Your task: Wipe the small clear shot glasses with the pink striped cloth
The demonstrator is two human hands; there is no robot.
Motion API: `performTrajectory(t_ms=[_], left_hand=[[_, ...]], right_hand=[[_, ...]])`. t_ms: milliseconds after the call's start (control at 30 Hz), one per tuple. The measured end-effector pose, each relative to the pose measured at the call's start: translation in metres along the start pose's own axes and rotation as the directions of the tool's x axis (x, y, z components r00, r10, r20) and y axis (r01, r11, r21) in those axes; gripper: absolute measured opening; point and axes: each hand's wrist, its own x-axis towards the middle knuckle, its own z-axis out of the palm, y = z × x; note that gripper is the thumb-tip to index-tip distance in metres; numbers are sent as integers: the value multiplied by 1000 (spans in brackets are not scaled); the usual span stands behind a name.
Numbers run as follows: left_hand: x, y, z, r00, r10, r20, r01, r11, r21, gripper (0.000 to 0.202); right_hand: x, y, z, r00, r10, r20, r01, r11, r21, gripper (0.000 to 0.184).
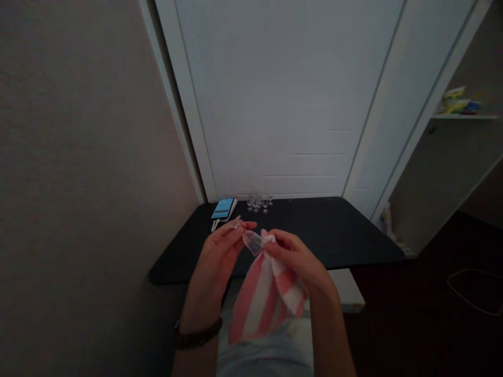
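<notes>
Close in front of me, my left hand [225, 246] pinches the foot end of a small clear stemmed glass [253, 242], which lies tilted on its side. My right hand [295, 256] is closed around a pink-and-white striped cloth [259, 298] and presses a bunched part of it to the rim of the glass. The cloth's loose end hangs down over my lap. Part of the glass is hidden by the fingers and the cloth. Several similar small stemmed glasses [257, 203] stand grouped at the back of the dark table [334, 230].
A phone [222, 208] with a lit screen leans on a white stand at the table's back left, with a white cable [215, 225]. A white panelled door [275, 104] rises behind the table. A shelf [466, 117] with packets is at the far right.
</notes>
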Motion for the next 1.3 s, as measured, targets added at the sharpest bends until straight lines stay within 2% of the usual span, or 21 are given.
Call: performTrajectory(t_ms=[67, 133, 233, 333, 400, 500, 600, 867, 1000, 1100, 1200, 1300], left_hand=[[6, -1, -6, 993, 34, -112, -50, 989, -137, 5], [11, -2, -12, 983, -19, -181, -31, 963, -269, 5], [14, -4, -14, 970, -107, -220, 19, 929, -369, 15], [13, -6, -9, 970, -114, -216, 26, 927, -374, 16], [10, -8, -6, 979, -81, -187, 14, 943, -332, 13], [6, -10, -2, 992, 5, -127, -28, 983, -179, 5], [3, -10, 1, 995, 63, -72, -67, 996, -54, 8], [-4, -9, 13, 986, 150, 76, -157, 983, 96, 5], [-6, -8, 11, 978, 158, 136, -179, 971, 158, 5], [-8, -6, 9, 973, 136, 186, -165, 974, 153, 5], [-10, -4, 9, 964, 128, 235, -164, 976, 141, 4], [-11, -2, 11, 957, 106, 270, -152, 976, 156, 3]], right_hand=[[0, -1, -2, 999, -24, -49, 22, 999, -25, 23], [0, -1, -3, 993, -70, -91, 66, 997, -46, 22], [1, -3, -1, 979, -126, -159, 106, 986, -132, 19], [0, -8, 2, 971, -156, -181, 104, 958, -268, 20], [-2, -12, 5, 964, -182, -192, 111, 937, -331, 21], [-5, -16, 7, 953, -222, -205, 130, 913, -386, 22], [-6, -17, 5, 956, -226, -185, 128, 894, -429, 25], [-5, -13, 4, 959, -169, -229, 71, 921, -383, 22], [-5, -11, 3, 955, -151, -254, 47, 926, -375, 25], [-6, -11, 2, 964, -133, -228, 44, 933, -357, 21], [-8, -15, 3, 976, -152, -156, 90, 935, -344, 13], [-10, -20, 7, 970, -215, -117, 160, 919, -362, 16]])
